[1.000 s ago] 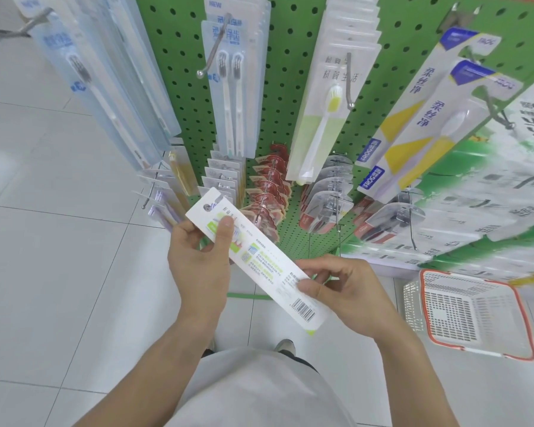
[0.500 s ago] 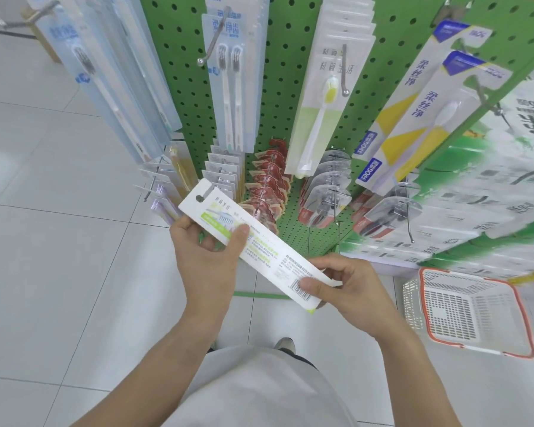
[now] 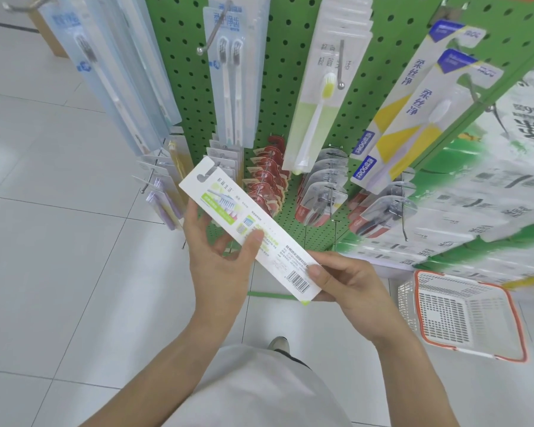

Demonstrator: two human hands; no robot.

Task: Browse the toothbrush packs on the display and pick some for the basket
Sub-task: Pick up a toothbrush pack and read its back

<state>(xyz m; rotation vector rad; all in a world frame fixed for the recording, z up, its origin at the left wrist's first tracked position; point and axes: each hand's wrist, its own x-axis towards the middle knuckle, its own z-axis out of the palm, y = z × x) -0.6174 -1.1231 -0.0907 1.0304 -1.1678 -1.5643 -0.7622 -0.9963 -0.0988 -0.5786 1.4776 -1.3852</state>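
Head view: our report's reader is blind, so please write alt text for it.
Both hands, left hand and right hand, hold a white toothbrush pack back-side up before a green pegboard display of hanging packs. A white basket with an orange rim sits on the floor at right.

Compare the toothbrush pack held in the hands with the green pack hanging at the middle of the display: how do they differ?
The held pack shows its printed back with a barcode; the hanging pack shows its clear front with a green-headed brush. The held pack lies slanted between the left hand and right hand; the hanging pack hangs from a hook. Both carry the same brand characters.
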